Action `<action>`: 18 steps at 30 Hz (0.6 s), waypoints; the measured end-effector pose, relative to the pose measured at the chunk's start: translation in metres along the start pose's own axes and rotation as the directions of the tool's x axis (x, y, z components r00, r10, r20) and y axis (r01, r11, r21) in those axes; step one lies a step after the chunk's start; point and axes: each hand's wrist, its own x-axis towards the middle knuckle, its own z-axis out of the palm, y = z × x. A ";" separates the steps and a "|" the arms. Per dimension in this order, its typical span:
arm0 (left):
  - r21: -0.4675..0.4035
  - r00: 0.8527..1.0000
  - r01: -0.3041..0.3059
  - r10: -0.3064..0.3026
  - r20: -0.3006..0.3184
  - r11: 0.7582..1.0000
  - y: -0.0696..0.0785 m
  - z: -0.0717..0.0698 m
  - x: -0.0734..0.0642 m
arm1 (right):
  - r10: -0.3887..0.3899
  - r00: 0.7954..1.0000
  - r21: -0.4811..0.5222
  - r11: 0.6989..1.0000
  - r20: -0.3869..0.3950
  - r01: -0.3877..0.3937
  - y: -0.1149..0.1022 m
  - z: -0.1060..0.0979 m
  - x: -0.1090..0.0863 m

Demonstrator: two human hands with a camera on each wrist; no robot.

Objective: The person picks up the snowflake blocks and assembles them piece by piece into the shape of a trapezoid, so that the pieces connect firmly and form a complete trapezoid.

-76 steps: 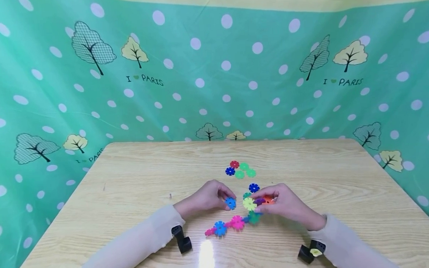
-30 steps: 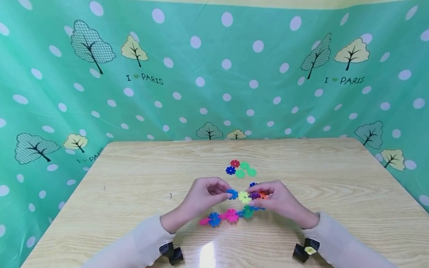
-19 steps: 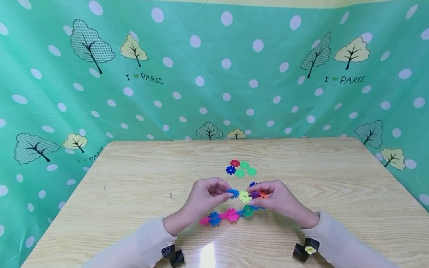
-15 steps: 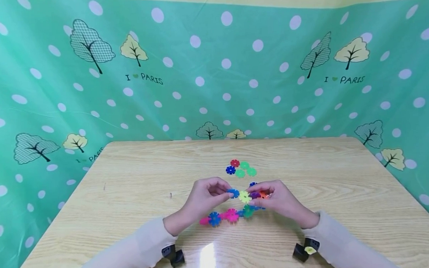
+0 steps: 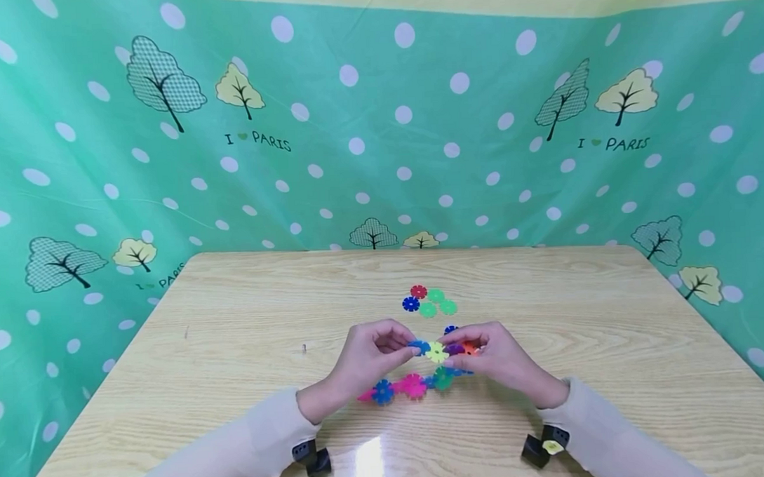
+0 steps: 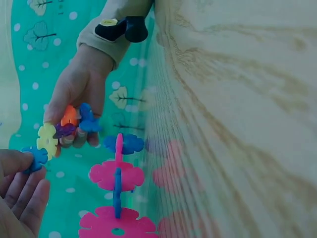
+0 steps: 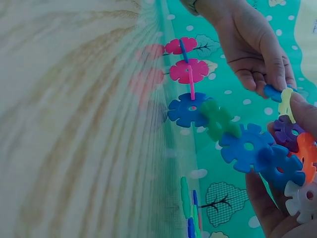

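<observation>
Thumb and fingers of my left hand [image 5: 370,357] pinch a blue snowflake disc [image 5: 419,347]. Its edge meets a yellow snowflake disc [image 5: 436,352], edge to edge at an angle in the right wrist view. My right hand [image 5: 500,355] grips the yellow disc's end of a chain of slotted discs. Behind the yellow one come a purple disc [image 7: 287,131], an orange disc [image 7: 307,154] and a pale grey disc [image 7: 301,199], partly hidden by the fingers. From there the chain bends through blue discs and a green disc [image 5: 442,377] to a pink disc [image 5: 415,385] at the left.
Beyond the hands, a red disc [image 5: 418,292], a dark blue disc [image 5: 411,304] and several light green discs [image 5: 447,307] lie on the wooden table [image 5: 245,306]. Another dark blue disc [image 5: 451,330] shows just behind my right hand. A patterned green cloth [image 5: 327,128] hangs behind.
My left hand has brought the blue disc up and right until it meets the yellow disc, edging further right in the last half second. My right hand moved slightly left and up earlier, then stayed.
</observation>
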 end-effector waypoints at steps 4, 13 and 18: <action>0.028 1.000 -0.013 0.013 -0.004 1.000 0.000 0.002 -0.001 | 0.011 1.000 -0.014 1.000 0.005 -0.011 0.001 -0.001 0.000; 0.065 1.000 -0.031 0.031 -0.001 0.997 0.005 0.004 -0.003 | -0.080 0.989 -0.139 0.985 0.127 0.098 -0.008 -0.007 0.000; 0.070 1.000 -0.025 0.024 0.014 0.997 0.019 0.006 -0.004 | -0.136 0.981 -0.159 0.975 0.139 0.157 -0.010 -0.005 -0.001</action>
